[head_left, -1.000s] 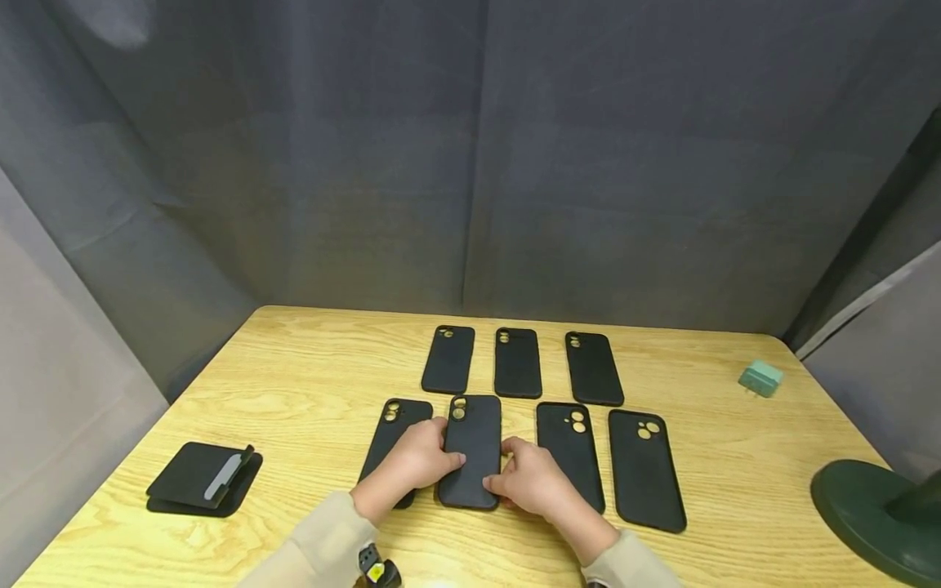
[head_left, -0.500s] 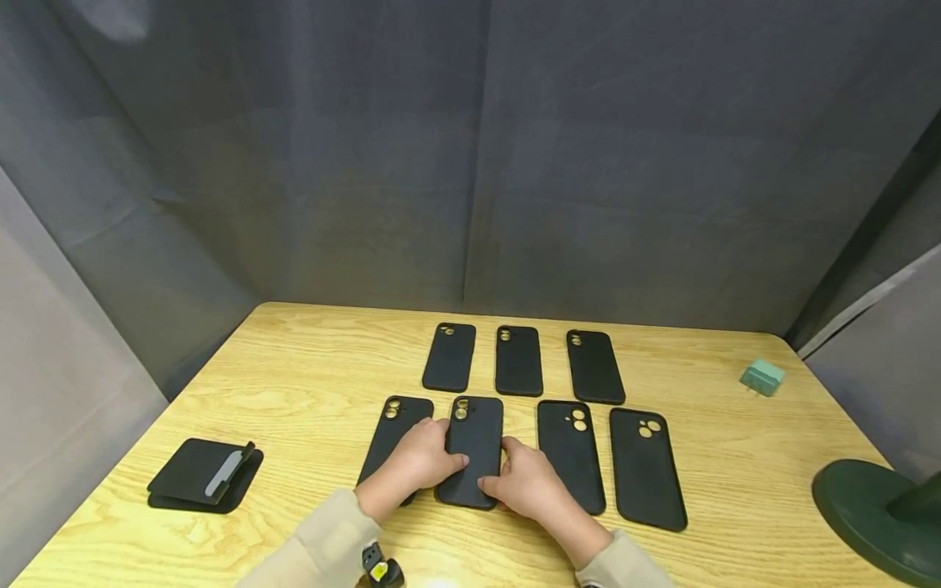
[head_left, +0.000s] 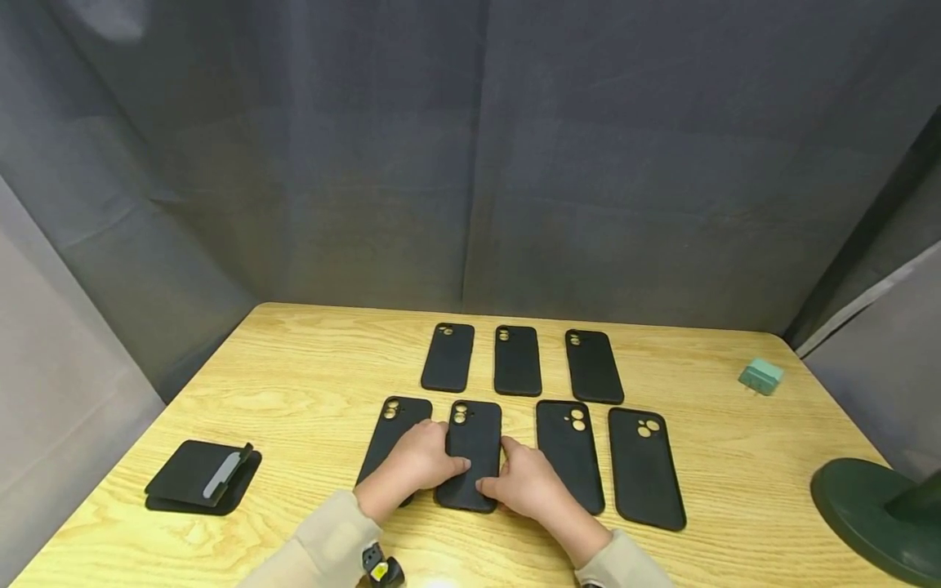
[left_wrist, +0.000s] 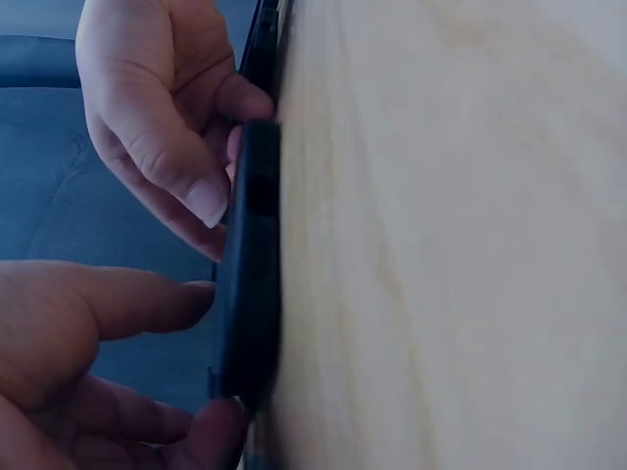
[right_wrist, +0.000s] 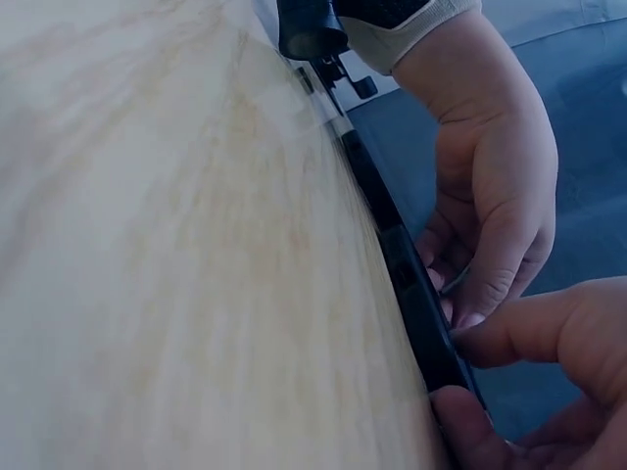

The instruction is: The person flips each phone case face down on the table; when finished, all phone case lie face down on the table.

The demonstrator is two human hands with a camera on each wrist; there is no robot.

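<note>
In the head view a black phone case [head_left: 478,437] with camera holes at its upper left lies at the front middle of the table. My left hand [head_left: 413,459] holds its left edge, thumb on top of the face. My right hand [head_left: 531,483] pinches the lower right edge, also with the thumb above. The left wrist view shows the case [left_wrist: 250,284] edge-on, almost flat to the wood, between both hands. Seen from the right wrist, the case [right_wrist: 423,313] is a thin dark strip by the fingertips. Another phone case [head_left: 395,429] lies partly beneath my left hand and forearm.
Two phone cases, a nearer [head_left: 569,457] and a farther [head_left: 647,474], lie inside-up at right. Three more stretch behind, left [head_left: 449,359], middle [head_left: 518,363], right [head_left: 594,367]. A black folded holder [head_left: 194,478], green plug [head_left: 761,376] and dark round base [head_left: 875,510] stand toward the sides.
The held phone case has shifted slightly toward me. My right thumb has moved a little left over its face. Both hands keep their hold, and the other cases stay in place.
</note>
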